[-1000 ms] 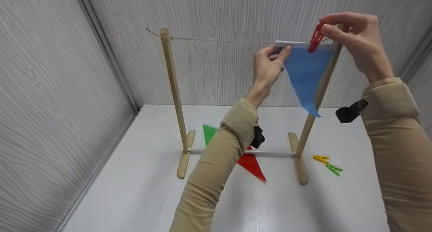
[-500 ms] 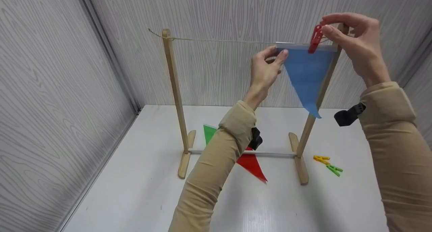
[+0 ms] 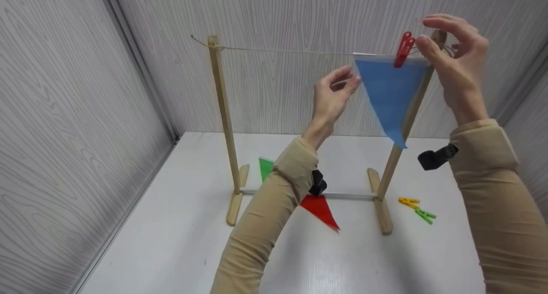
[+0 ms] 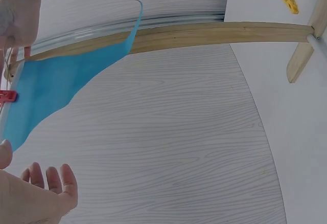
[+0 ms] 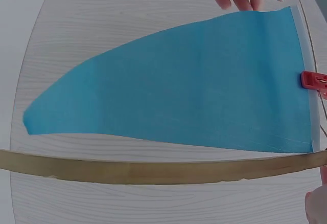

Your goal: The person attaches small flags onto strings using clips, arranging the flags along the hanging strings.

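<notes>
A blue triangular pennant (image 3: 387,88) hangs point down from the string (image 3: 278,51), its white top edge clipped by a red clothespin (image 3: 403,52). My left hand (image 3: 332,95) is just left of the pennant's upper corner, fingers loosely bent around nothing. To the right of the clothespin, my right hand (image 3: 460,58) has thumb and forefinger spread apart, beside the top of the right post. In the right wrist view the clothespin (image 5: 314,81) sits near the middle of the pennant's white edge. The left wrist view shows the pennant's lower tip (image 4: 134,29) curling.
The string runs between two wooden posts (image 3: 224,114) on feet joined by a white rod (image 3: 349,195). On the table lie a green pennant (image 3: 266,166) and a red pennant (image 3: 321,210), partly behind the left sleeve. Yellow (image 3: 409,202) and green (image 3: 425,215) clothespins lie right of the stand.
Both hands have let go: the left moved left and down off the pennant's corner, the right opened and drew right from the red clothespin. The pennant now hangs by the clothespin.
</notes>
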The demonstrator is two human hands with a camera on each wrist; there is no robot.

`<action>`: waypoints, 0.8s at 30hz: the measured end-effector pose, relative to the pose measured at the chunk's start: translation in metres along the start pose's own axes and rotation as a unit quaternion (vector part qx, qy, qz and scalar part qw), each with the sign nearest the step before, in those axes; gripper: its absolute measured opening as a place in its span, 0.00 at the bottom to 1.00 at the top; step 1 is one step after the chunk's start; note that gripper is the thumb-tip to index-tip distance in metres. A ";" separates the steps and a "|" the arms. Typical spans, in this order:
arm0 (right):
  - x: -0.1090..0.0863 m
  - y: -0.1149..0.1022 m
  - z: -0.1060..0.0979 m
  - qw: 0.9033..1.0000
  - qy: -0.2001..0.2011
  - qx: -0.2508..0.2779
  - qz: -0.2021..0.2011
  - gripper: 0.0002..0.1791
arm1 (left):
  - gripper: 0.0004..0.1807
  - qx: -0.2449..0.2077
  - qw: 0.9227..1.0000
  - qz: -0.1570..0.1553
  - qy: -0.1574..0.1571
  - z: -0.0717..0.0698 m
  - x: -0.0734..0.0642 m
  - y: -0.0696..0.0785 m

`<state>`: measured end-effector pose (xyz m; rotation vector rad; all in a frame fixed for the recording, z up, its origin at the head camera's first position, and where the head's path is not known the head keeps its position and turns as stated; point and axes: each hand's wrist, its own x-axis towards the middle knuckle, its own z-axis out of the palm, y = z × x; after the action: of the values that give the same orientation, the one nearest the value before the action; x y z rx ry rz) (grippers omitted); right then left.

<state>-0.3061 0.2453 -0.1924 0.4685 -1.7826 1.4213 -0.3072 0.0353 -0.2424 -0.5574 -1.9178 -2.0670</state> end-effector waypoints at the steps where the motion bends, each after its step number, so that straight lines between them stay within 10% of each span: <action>1: -0.001 0.000 0.001 1.000 0.006 -0.002 0.001 0.18 | 0.22 0.003 1.000 -0.004 0.000 -0.001 -0.001 -0.002; 24: -0.065 0.002 0.023 0.986 0.141 0.062 -0.069 0.27 | 0.24 0.059 0.995 -0.072 -0.022 -0.035 -0.047 -0.073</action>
<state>-0.2751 0.2124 -0.2446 0.4232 -1.4174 1.4288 -0.3009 0.0041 -0.3305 -0.4529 -2.1475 -2.0227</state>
